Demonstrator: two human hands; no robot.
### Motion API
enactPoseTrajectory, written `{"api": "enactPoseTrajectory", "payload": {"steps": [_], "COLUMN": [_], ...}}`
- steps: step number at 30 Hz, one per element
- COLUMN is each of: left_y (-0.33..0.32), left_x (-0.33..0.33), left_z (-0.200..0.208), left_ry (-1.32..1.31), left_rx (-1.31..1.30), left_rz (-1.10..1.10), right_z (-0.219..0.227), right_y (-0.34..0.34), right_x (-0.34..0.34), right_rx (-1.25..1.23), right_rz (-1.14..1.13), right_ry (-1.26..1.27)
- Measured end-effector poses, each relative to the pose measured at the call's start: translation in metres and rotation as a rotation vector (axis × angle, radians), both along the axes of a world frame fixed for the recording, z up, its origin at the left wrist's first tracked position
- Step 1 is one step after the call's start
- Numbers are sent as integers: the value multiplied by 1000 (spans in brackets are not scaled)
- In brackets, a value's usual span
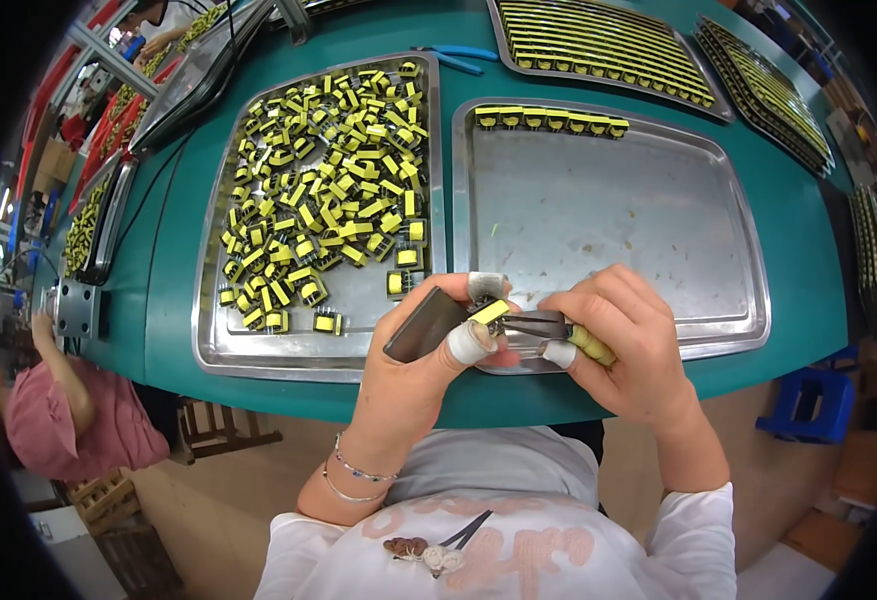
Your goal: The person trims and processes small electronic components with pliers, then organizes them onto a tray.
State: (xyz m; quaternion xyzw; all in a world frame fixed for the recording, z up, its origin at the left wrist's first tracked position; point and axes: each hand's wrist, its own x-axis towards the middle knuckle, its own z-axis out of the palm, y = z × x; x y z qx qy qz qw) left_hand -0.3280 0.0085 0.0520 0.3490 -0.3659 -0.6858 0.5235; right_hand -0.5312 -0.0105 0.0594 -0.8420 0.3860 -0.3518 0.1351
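My left hand [404, 375], with white tape on its thumb and a grey wrap on a finger, pinches a small yellow-taped transformer [489, 313] over the near edge of the right tray. A dark flat plate [427, 325] is also held in that palm. Closed in my right hand [639, 335] is a dark pair of tweezers [542, 326] with a yellow-green wrapped grip; its tips meet the side of the transformer. Beneath my hands lies the right metal tray [609, 230], with a short row of transformers [549, 121] along its far edge.
A left metal tray [359, 312] holds a loose heap of transformers. Blue-handled pliers [464, 55] lie behind it. Full trays of lined-up transformers [609, 50] stand far right. A blue stool [809, 405] is on the floor. Another person in a pink top [89, 420] sits at the left.
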Motion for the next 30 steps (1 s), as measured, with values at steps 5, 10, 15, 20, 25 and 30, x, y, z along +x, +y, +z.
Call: {"api": "enactPoseTrajectory", "payload": {"steps": [5, 10, 15, 20, 25, 30], "left_y": [0, 5, 6, 5, 5, 7], "left_x": [0, -5, -3, -3, -7, -5], "left_z": [-1, -6, -16, -16, -13, -16], "left_ry": [16, -1, -306, -378, -258, -264], "left_rx": [-17, -76, -251, -291, -231, -275], "left_rz": [6, 74, 138, 162, 193, 174], "right_z": [-4, -3, -7, -10, -8, -10], "right_y": [3, 9, 17, 15, 16, 17], "right_x": [0, 5, 7, 7, 7, 9], "right_rx": [-5, -14, -38, 4, 72, 16], "right_rz": [-29, -70, -134, -140, -116, -98], "right_ry": [-5, 24, 86, 12, -63, -22]}}
